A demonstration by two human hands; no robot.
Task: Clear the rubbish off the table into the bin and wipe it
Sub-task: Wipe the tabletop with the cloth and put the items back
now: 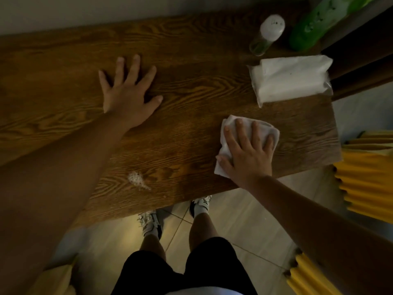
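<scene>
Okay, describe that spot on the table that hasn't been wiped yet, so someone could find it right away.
Start at the wooden table and follow its near edge, the one by the person's feet. The foamy white patch lies there between the two forearms, left of the right hand pressing the white cloth. It alone is flat, bubbly and wet-looking.

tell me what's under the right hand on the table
A folded white cloth lies flat under the right hand, pressed onto the wooden table. Its edges show around the fingers; the part beneath the palm and the wood under it are covered.
</scene>
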